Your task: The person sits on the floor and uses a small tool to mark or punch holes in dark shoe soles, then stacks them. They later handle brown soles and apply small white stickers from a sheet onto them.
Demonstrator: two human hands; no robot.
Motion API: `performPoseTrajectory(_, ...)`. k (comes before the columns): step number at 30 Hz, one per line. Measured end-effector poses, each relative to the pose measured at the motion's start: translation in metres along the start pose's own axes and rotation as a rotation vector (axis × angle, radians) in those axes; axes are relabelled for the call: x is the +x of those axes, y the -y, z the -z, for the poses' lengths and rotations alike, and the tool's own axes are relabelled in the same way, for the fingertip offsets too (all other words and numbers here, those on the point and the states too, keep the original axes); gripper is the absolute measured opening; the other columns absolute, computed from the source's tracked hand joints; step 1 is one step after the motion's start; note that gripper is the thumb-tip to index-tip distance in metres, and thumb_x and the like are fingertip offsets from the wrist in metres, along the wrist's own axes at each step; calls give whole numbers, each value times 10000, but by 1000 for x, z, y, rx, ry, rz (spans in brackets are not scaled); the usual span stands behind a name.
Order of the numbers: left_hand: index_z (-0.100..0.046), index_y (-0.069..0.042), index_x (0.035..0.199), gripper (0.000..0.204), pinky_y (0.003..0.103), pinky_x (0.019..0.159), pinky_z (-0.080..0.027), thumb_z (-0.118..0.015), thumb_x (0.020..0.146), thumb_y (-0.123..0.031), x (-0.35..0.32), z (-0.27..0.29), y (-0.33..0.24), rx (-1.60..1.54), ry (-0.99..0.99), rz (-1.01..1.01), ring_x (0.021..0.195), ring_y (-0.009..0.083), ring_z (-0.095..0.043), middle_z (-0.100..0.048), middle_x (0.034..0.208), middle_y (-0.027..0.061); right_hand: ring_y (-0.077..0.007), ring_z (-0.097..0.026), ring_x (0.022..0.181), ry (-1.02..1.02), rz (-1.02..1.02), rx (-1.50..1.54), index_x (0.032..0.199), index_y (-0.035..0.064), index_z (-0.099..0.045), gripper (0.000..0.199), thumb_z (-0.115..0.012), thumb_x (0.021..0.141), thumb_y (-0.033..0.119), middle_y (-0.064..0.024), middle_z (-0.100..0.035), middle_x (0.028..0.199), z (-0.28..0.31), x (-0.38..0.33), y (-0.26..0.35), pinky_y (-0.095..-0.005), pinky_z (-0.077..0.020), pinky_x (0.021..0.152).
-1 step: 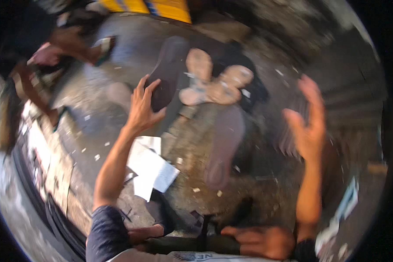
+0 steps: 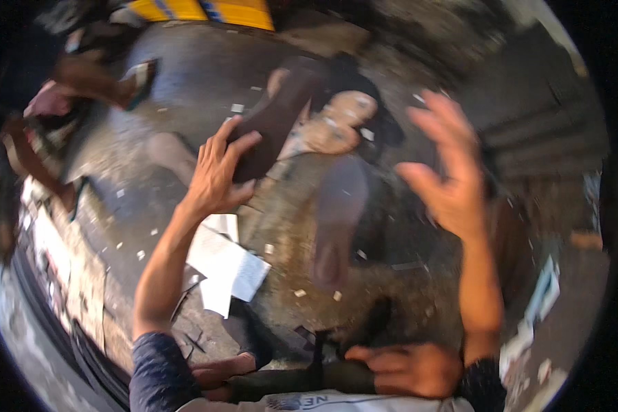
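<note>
My left hand (image 2: pixel 216 168) closes at the heel end of a dark brown shoe sole (image 2: pixel 285 113), its thumb and fingers on either side of the edge. The sole hangs over several tan sole-shaped pieces (image 2: pixel 333 134) and hides part of them. My right hand (image 2: pixel 450 165) is raised, blurred, with thumb and fingers apart and nothing in it. Between the hands, lower down, another dark sole (image 2: pixel 340 220) lies on the ground. Under the tan pieces is a black piece of material (image 2: pixel 388 130).
White paper sheets (image 2: pixel 220 268) lie near my left forearm. A brown sole-like piece (image 2: pixel 172 154) is left of my hand. Another person's sandalled legs (image 2: pixel 93 79) are at far left. A yellow box (image 2: pixel 237 12) stands at the back. Small white scraps dot the ground.
The dark sole at my left hand has swung right, covering more of the tan pieces. My right hand has moved left, toward the middle. The whole view has shifted slightly.
</note>
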State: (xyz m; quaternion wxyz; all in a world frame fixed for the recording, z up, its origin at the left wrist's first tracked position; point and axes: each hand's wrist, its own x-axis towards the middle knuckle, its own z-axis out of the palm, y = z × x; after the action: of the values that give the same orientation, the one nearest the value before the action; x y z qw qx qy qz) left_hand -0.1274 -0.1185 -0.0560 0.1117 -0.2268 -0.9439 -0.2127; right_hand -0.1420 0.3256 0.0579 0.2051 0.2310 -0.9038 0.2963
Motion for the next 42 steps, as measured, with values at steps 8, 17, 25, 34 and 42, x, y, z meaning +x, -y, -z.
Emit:
performPoseTrajectory(8, -416, -238, 1607, 934, 515, 1230, -325, -866, 809, -418, 14, -23, 43, -70, -237, 379, 1563, 442, -291, -252, 1703, 271, -215, -702, 923, 506, -629, 685, 1450, -44, -470, 535, -673, 1030, 217, -177, -725, 1085, -52, -45, 40, -373, -561, 825)
performPoseTrajectory(17, -525, -195, 1493, 714, 544, 1186, -377, -802, 834, -195, -82, -91, 132, 128, -396, 939, 1465, 449, -424, -393, 1617, 261, -306, -581, 1269, 212, -667, 552, 1552, 4, -395, 782, -802, 944, 279, -195, -480, 1496, -110, -124, 50, -464, -543, 1006)
performPoseTrajectory(25, -583, -152, 1466, 714, 570, 1173, -396, -866, 828, -298, 3, -16, -148, -227, -83, -394, 1468, 448, -439, -437, 1615, 214, -166, -640, 1173, -10, -705, 1100, 1641, 51, -287, 711, -660, 1063, 233, -112, -656, 1340, -75, -46, 69, -355, -533, 1034)
performPoseTrajectory(34, -312, -261, 1655, 1021, 565, 1305, -216, -854, 826, -510, -187, -4, 15, 214, 944, -35, 1614, 318, -208, -341, 1693, 67, -216, -641, 1182, 16, -1169, 968, 1527, 52, -496, 537, -532, 1104, 381, -143, -621, 1430, -81, -181, -29, -420, -537, 998)
performPoseTrajectory(42, -722, -96, 1181, 388, 503, 1125, -398, -821, 885, -328, -160, -3, 29, 129, 874, 165, 1256, 304, -589, -672, 1290, 90, -274, -592, 1314, 122, -1123, 1103, 1624, 56, -337, 822, -635, 1030, 539, -221, -599, 1432, -105, -206, -29, -436, -496, 1069)
